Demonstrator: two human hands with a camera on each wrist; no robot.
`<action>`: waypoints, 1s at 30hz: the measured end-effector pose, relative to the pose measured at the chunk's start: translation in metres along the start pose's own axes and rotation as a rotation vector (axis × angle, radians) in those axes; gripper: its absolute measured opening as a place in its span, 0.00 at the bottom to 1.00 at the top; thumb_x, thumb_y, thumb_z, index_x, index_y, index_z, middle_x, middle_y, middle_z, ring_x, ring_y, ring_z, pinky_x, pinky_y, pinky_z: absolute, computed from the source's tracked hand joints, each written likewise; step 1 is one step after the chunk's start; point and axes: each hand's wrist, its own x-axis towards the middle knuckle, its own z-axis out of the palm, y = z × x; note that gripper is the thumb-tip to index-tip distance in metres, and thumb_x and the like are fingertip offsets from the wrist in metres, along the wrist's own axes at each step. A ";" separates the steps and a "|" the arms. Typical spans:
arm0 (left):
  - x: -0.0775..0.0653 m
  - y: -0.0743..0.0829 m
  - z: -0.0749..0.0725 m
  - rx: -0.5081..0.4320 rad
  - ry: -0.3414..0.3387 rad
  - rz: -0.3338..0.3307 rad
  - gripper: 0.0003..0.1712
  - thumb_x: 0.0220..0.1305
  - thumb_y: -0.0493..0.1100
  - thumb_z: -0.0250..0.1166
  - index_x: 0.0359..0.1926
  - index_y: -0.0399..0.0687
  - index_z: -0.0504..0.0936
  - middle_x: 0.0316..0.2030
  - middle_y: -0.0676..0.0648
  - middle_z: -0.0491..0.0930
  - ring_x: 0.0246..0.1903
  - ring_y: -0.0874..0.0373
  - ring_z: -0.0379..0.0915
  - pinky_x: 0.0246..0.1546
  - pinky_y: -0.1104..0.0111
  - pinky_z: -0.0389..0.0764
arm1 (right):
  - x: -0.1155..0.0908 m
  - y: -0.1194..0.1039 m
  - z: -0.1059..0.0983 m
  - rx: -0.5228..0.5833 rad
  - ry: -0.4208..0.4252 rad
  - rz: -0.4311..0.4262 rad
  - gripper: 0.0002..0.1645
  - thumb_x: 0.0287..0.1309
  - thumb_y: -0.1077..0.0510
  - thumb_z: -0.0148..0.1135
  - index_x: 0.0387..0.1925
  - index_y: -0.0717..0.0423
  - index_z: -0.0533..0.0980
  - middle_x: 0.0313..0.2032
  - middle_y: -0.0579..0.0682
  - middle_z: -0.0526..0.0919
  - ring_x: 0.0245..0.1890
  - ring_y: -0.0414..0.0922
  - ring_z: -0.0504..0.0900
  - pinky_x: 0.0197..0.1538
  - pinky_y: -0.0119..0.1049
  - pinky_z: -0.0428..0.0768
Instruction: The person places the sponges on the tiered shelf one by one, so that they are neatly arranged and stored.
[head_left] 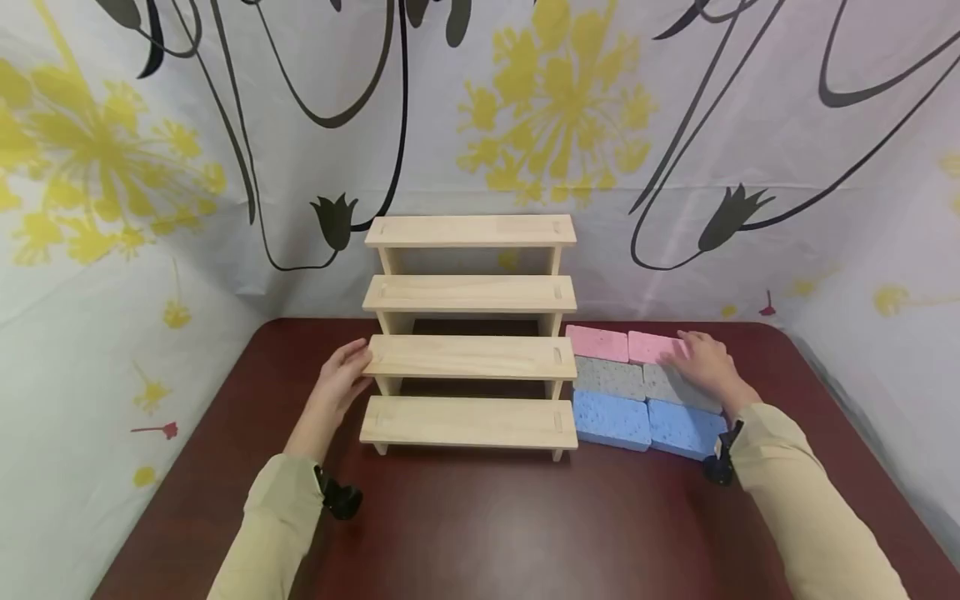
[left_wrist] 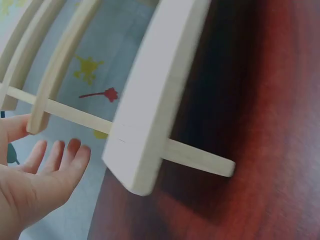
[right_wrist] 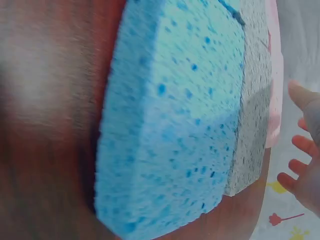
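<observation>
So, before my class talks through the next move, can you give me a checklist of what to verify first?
1. Stand upright on the table: ok.
2. Sponges paired by colour: ok; pink sponges at the back, grey sponges between, blue sponges in front.
3. Left hand steadying the stand: cannot tell; it is at the left side, firmness unclear.
4. Right hand at the sponges: ok.
5. Right hand gripping a sponge: not ok; fingers spread, none curled round one.
</observation>
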 end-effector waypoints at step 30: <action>0.000 -0.001 0.000 -0.085 -0.071 -0.044 0.30 0.71 0.40 0.43 0.70 0.39 0.47 0.68 0.35 0.51 0.67 0.45 0.50 0.68 0.56 0.57 | 0.042 0.015 0.005 -0.053 -0.139 -0.113 0.53 0.50 0.44 0.64 0.60 0.81 0.53 0.53 0.80 0.63 0.48 0.69 0.67 0.53 0.66 0.67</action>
